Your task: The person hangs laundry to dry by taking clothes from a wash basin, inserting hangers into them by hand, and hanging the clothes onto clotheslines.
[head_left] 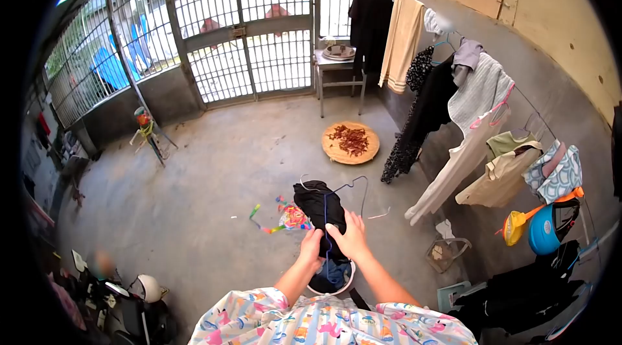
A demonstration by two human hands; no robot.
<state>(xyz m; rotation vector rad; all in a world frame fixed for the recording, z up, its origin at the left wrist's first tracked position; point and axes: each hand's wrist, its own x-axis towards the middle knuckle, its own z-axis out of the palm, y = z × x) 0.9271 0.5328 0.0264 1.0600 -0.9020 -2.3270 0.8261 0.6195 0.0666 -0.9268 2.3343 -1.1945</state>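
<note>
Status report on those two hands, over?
Left hand and right hand on black garment, blue hanger over it. White-rimmed container close by, holding dark cloth. Multicolored item on floor nearby.

We can read no text, label, brand, number or sign in this view.
</note>
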